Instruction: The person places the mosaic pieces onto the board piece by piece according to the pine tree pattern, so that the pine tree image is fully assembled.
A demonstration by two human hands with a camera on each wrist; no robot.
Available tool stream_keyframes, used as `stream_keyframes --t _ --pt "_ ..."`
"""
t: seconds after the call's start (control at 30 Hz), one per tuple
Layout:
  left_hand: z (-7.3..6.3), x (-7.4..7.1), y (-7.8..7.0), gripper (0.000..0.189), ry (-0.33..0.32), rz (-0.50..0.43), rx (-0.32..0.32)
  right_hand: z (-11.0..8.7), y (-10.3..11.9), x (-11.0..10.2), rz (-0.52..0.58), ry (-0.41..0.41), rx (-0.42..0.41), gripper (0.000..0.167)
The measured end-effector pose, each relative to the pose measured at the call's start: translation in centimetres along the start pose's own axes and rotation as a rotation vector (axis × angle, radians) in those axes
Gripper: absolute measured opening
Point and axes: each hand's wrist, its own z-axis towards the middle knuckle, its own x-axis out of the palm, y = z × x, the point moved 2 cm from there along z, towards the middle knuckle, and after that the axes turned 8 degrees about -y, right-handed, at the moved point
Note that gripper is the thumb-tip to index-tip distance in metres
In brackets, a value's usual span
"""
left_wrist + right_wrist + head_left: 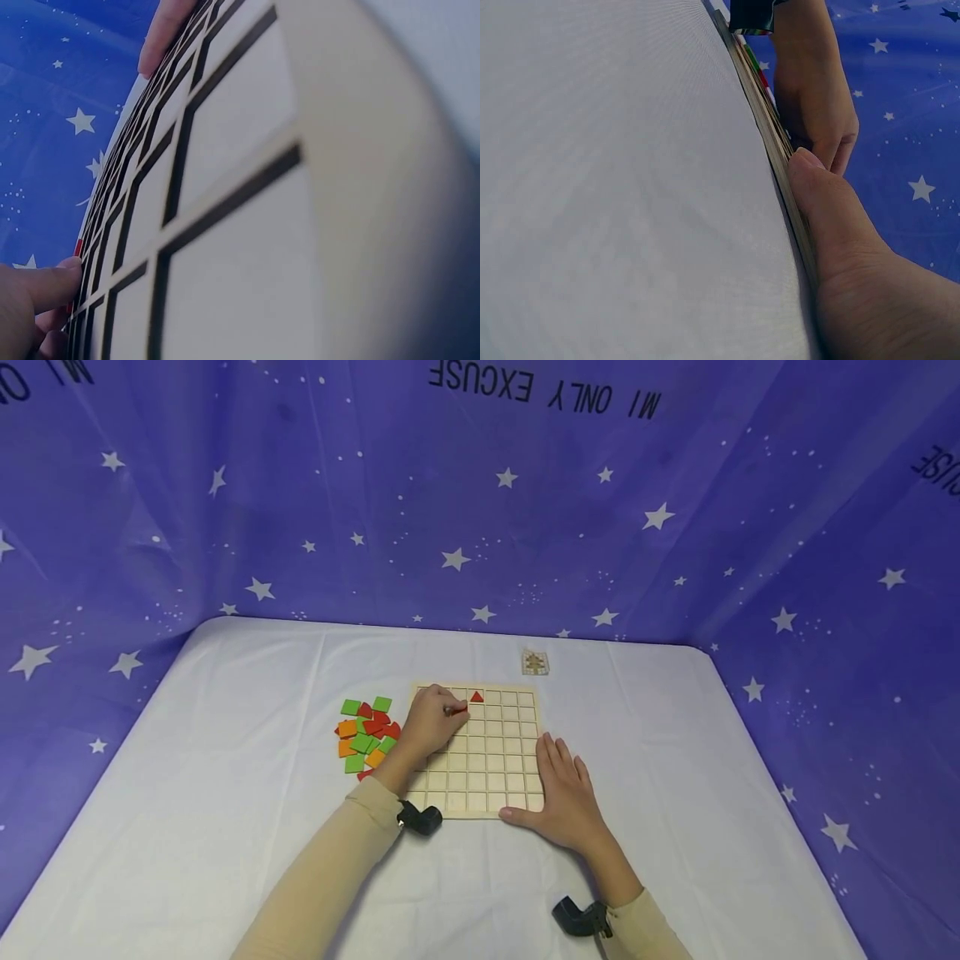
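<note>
A pale wooden grid board lies on the white table. Over its upper left part, my left hand pinches a small red tile between thumb and fingers; the tile's full shape is hidden. Another red triangle tile sits in a top-row square, just beyond those fingertips. My right hand rests along the board's right side with its fingers extended, and its thumb touches the near edge close to the corner.
Left of the board is a loose pile of green tiles, orange tiles and red tiles, several of each. A small card with a brown tree-like pattern lies beyond the board. A purple starry curtain surrounds the table.
</note>
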Motion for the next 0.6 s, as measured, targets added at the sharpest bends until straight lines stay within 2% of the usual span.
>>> stream_keyframes --t 0.3,0.6 --pt "-0.11 0.02 0.33 0.028 0.027 0.006 -0.012 0.03 0.0 0.0 -0.007 0.005 0.003 0.134" --pt "-0.2 -0.26 0.22 0.033 0.045 -0.012 0.008 -0.09 -0.07 0.06 -0.003 -0.014 -0.006 0.133"
